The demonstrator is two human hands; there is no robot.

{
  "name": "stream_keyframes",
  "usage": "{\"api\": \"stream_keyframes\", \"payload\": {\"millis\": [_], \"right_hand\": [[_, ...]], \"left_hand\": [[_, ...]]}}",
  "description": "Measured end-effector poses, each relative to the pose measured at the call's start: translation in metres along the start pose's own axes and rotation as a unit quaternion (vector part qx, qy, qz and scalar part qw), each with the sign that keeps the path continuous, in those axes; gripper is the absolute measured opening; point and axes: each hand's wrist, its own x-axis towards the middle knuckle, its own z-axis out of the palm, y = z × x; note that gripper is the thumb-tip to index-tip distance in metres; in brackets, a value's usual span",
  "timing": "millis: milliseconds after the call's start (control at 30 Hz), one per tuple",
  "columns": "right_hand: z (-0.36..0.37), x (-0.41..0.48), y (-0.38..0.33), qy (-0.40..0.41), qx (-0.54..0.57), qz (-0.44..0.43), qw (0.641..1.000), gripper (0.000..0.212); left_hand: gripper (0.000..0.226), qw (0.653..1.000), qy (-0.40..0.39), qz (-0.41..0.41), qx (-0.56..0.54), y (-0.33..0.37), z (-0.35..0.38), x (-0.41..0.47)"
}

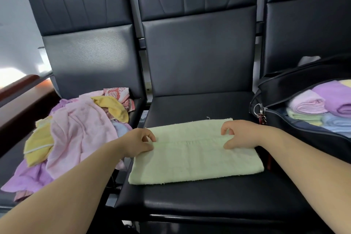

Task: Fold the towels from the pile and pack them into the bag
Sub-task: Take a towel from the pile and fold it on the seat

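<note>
The fingers of the left hand and of the right hand pinch the green towel at a crease running across it, one hand at each end. The towel lies flat on the middle seat, between the pile on the left seat and the open bag on the right. For a clean fold: hold both pinches level, carry the crease evenly toward the near hem, align the corners, then press flat
</note>
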Motion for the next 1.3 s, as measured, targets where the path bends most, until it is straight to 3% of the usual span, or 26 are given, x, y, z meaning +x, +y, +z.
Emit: {"api": "stream_keyframes", "payload": {"millis": [200, 400, 700, 933, 1033, 1133, 1200, 1300], "right_hand": [[0.001, -0.001, 0.005, 0.023, 0.058, -0.007, 0.998, 0.032], [0.000, -0.007, 0.005, -0.008, 0.186, 0.013, 0.982, 0.031], [0.001, -0.002, 0.007, 0.171, 0.298, 0.009, 0.939, 0.020], [-0.002, 0.015, -0.002, 0.271, 0.283, -0.005, 0.920, 0.031], [-0.008, 0.031, -0.006, 0.337, 0.278, 0.000, 0.900, 0.022], [0.001, 0.043, -0.005, 0.301, 0.236, 0.015, 0.924, 0.031], [0.011, 0.045, -0.006, 0.269, 0.165, 0.014, 0.949, 0.035], [0.021, 0.043, -0.006, 0.216, 0.086, -0.038, 0.972, 0.032]], "left_hand": [[0.019, 0.995, 0.046, -0.009, -0.086, 0.000, -0.002, -0.009], [0.014, 0.993, 0.053, -0.015, -0.108, 0.000, -0.002, -0.014], [0.016, 0.976, 0.117, -0.027, -0.182, 0.002, -0.007, -0.019], [0.023, 0.932, 0.232, -0.062, -0.271, 0.021, -0.012, -0.011], [0.022, 0.926, 0.278, -0.068, -0.248, 0.027, -0.013, -0.002], [0.021, 0.948, 0.276, -0.054, -0.146, 0.031, -0.005, 0.005], [0.028, 0.971, 0.236, -0.023, -0.040, 0.032, 0.007, 0.006], [0.031, 0.989, 0.132, 0.066, 0.010, 0.043, 0.028, 0.002]]}}
